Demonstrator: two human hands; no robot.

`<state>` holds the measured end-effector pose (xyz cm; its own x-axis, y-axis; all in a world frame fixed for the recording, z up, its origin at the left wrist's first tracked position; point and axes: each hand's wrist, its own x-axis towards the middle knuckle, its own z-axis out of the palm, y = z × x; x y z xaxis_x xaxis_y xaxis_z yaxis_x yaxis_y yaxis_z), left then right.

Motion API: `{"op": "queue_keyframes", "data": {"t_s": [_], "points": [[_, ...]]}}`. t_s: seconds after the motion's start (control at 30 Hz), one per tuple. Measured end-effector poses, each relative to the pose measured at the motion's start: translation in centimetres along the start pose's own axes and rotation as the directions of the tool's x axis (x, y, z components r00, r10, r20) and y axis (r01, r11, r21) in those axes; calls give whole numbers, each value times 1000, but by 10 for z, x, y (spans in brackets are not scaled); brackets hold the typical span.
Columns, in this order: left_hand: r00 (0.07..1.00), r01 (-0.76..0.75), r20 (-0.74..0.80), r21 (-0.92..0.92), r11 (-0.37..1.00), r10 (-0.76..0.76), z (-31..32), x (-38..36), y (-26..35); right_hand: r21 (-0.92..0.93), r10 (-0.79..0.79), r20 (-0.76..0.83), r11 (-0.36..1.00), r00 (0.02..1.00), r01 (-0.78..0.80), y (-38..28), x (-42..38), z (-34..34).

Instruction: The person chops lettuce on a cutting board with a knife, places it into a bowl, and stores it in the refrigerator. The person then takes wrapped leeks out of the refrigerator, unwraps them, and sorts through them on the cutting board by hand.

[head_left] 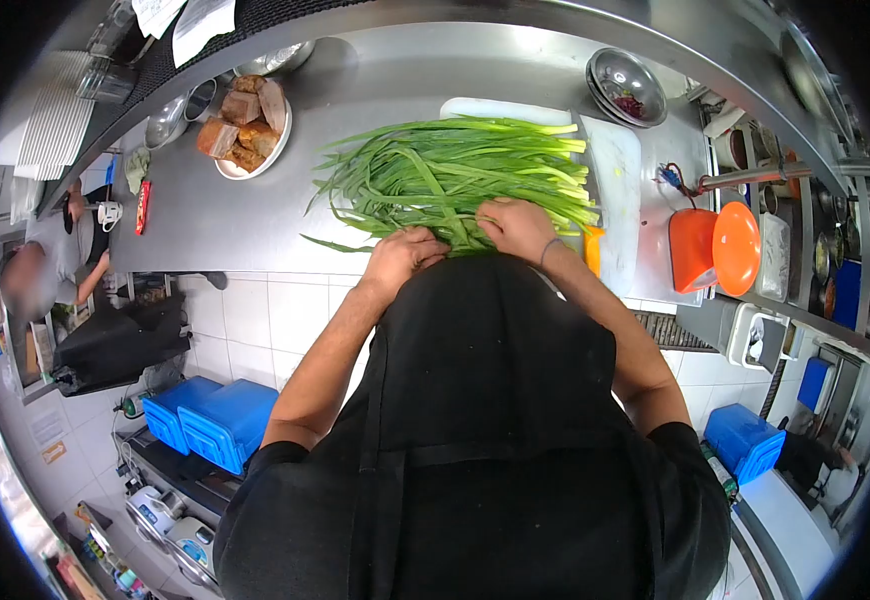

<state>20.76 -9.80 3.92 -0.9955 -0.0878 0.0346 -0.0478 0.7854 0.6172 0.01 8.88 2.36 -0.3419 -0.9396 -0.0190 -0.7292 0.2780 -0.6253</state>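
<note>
A large pile of long green leafy stalks (455, 180) lies across a white cutting board (615, 200) on the steel counter, pale ends to the right. My left hand (405, 258) is at the near edge of the pile, its fingers curled in on some leaves. Just to its right, my right hand (517, 226) has its fingers closed on the near stalks. A knife with a yellow handle (593, 248) lies on the board beside the pale ends, its blade pointing away from me.
A white bowl of browned meat chunks (283, 150) stands at the back left, a red packet (143, 207) farther left. Metal bowls (627, 85) are at the back right. An orange scale (692, 250) stands right of the board. Another person (80, 240) is at the far left.
</note>
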Motion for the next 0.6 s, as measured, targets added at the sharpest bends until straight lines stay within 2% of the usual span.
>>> {"op": "queue_keyframes", "data": {"t_s": [0.07,0.23,0.37,0.43,0.53,0.57,0.6], "points": [[999,34,17,-6,999,-34,-1,-4,0,59,-1,-60,998,998,5,0,-2,0],[997,80,11,-4,997,-80,1,-5,5,241,103,-68,967,992,-83,1,-6,-6],[996,88,22,-11,996,-88,1,-5,3,496,192,-36,855,981,-150,11,-10,-3],[996,89,30,-9,996,-89,0,-4,5,564,199,-62,815,978,-130,9,-12,-10],[998,62,-5,32,998,-61,-1,1,5,623,193,-84,775,978,-100,14,-16,-14],[996,56,-74,42,998,-53,0,4,5,637,188,-86,765,978,-91,16,-17,-13],[989,53,-142,52,997,-45,-3,9,12,676,241,-17,718,970,-167,12,-18,-19]]}}
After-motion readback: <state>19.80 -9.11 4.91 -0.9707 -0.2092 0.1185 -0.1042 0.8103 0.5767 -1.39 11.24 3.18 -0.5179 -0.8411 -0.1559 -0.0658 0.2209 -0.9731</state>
